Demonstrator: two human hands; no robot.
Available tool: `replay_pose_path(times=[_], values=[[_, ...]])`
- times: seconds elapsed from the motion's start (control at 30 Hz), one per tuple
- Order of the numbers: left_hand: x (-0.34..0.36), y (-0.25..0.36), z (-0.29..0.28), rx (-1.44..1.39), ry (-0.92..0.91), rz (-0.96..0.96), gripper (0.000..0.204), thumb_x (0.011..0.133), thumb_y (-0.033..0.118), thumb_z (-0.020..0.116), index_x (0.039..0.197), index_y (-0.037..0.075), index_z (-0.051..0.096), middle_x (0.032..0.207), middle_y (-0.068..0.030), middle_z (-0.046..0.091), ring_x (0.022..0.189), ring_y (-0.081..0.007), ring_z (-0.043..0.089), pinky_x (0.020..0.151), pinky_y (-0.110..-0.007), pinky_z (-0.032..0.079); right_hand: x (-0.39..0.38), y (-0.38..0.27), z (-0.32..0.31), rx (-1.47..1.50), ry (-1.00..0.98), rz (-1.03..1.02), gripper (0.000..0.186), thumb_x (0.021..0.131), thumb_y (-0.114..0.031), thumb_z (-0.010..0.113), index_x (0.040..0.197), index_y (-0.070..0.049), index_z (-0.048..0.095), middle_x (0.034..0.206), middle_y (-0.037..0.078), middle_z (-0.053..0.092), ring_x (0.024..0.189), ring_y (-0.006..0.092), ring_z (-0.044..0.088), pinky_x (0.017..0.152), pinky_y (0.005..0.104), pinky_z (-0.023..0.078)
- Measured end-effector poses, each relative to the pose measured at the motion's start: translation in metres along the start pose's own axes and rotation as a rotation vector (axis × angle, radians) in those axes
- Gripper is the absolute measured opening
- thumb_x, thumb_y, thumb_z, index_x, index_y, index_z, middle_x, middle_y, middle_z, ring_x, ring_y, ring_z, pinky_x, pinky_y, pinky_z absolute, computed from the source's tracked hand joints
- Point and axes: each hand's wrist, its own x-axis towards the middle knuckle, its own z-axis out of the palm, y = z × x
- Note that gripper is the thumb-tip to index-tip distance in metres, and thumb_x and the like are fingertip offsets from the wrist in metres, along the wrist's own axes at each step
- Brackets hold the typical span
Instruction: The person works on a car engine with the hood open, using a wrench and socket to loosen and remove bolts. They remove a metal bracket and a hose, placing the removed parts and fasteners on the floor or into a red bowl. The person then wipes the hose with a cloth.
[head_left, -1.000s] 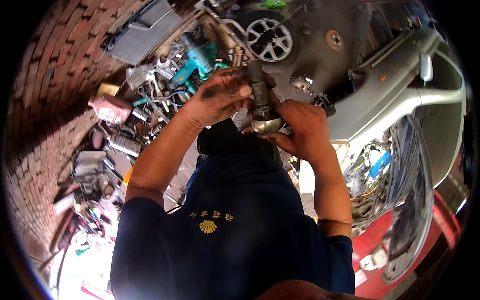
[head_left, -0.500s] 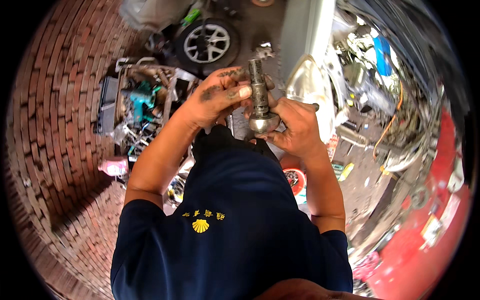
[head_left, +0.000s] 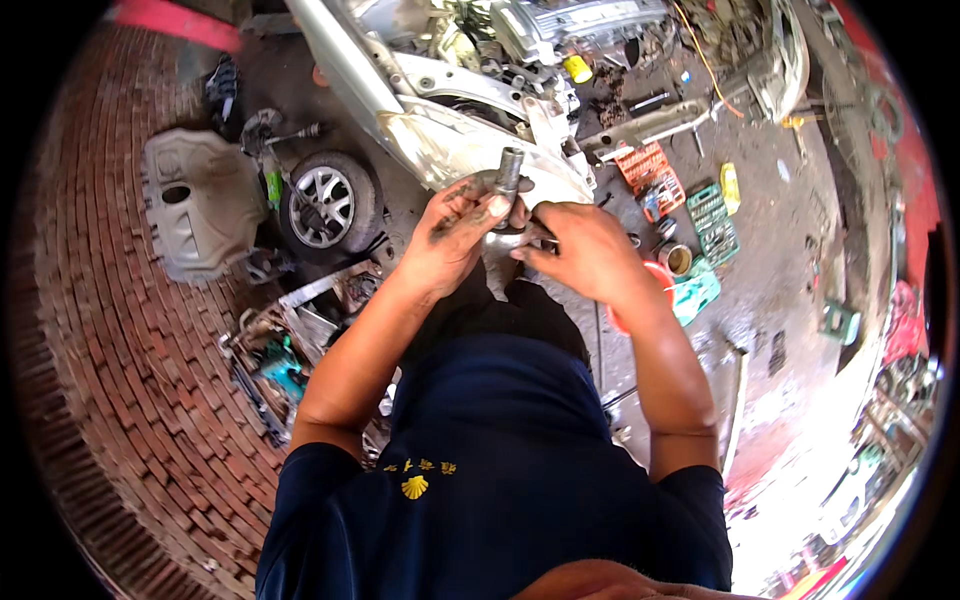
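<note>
A grease-stained metal shaft (head_left: 511, 168) stands nearly upright in front of my torso, with a wider, shiny rounded lower end. My left hand (head_left: 447, 238) is closed round its middle, thumb across the front and smudged black. At the lower end, my right hand (head_left: 590, 248) has its thumb and fingers pressed to the rounded metal, partly hiding it. A small dark rod tip (head_left: 605, 200) pokes out behind the right hand's knuckles; I cannot tell whether it belongs to the shaft.
Ahead lies an opened-up car front with a pale fender (head_left: 425, 135). At left are a wheel (head_left: 325, 200), a beige plastic cover (head_left: 205, 215) and a parts crate (head_left: 312, 288) near a brick wall (head_left: 110, 340). Orange (head_left: 650, 180) and green (head_left: 712, 225) tool cases lie right on the floor.
My view has swung right, showing more of the car and the tool cases. Both hands keep the shaft between them; my right-hand fingers have shifted slightly around the rounded end.
</note>
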Motion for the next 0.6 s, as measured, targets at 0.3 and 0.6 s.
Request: replay_pose_path(times=[0.3,0.6], values=[[0.133,0.024,-0.034,0.089,-0.255,-0.099,0.026,0.097,0.019,0.069,0.110,-0.003,0.065,0.098,-0.0110,0.070,0.098,-0.0238,0.068,0.096,-0.042,0.053,0.028,0.067,-0.013,0.053,0.059,0.232,0.042,0.091,-0.040,0.072,0.107,-0.002,0.062,0.093,0.021,0.065,0.095,0.0429,0.064,0.083,0.0510,0.049],[0.324,0.038,-0.205,0.474,0.275,-0.299,0.019,0.099,0.015,0.068,0.111,0.000,0.065,0.095,-0.0102,0.069,0.084,-0.0182,0.069,0.074,-0.031,0.057,0.198,0.078,-0.023,0.484,0.077,0.376,0.043,0.102,-0.040,0.059,0.118,-0.001,0.063,0.093,0.023,0.067,0.088,0.0389,0.066,0.079,0.0475,0.050]])
